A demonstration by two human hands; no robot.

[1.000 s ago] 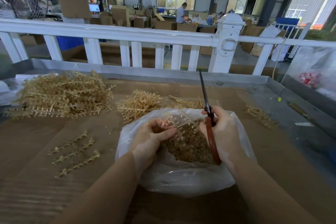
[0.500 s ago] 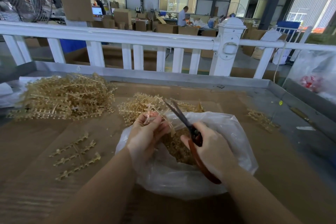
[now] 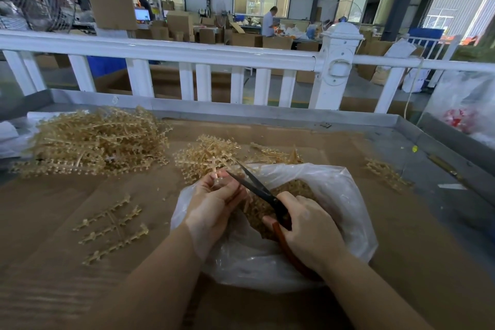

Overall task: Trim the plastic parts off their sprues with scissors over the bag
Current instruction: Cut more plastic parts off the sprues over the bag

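Observation:
A translucent plastic bag (image 3: pixel 345 211) lies open on the brown cardboard-covered table, with a heap of cut tan parts (image 3: pixel 294 190) inside. Over its left rim my left hand (image 3: pixel 214 203) grips a pale plastic sprue (image 3: pixel 214 169) that sticks up from my fingers. My right hand (image 3: pixel 308 228) holds scissors (image 3: pixel 257 187) with dark blades and red-brown handles. The blades are parted and point up-left, their tips right at the sprue beside my left fingers.
A big heap of tan sprues (image 3: pixel 99 139) lies at the back left, a smaller heap (image 3: pixel 209 155) behind the bag. Three loose sprue strips (image 3: pixel 112 228) lie to the left, a few more (image 3: pixel 385 171) to the right. A metal rim and white fence (image 3: pixel 241 56) close the back.
The scissors swung from upright down to the left, onto the sprue. My left hand lifted the sprue out of the bag toward its far left rim. In the last half second little moved.

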